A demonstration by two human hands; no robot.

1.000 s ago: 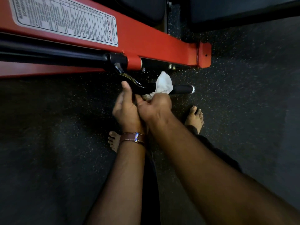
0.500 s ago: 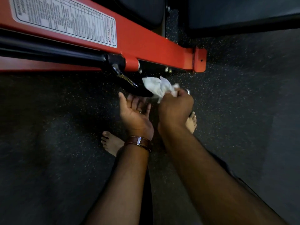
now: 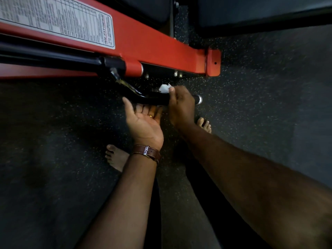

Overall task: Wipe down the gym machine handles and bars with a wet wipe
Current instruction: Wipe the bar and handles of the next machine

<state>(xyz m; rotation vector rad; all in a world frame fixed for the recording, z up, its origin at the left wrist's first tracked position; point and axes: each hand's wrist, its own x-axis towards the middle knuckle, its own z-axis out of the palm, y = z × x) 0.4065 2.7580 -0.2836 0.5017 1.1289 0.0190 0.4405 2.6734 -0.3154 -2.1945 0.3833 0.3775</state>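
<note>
A black handle of the gym machine is being gripped by the right hand, whose fingers are being curled round the grip with a white wet wipe pinched against it; only a small corner of the wipe is being shown above the thumb. The handle's metal end cap is being left exposed just beyond the knuckles. The left hand is being held palm up just below the handle, its fingers being kept straight and slightly spread, holding nothing. A brown watch strap is being worn on the left wrist. The handle is being carried by a red frame beam bearing a printed label, above a dark speckled floor.
</note>
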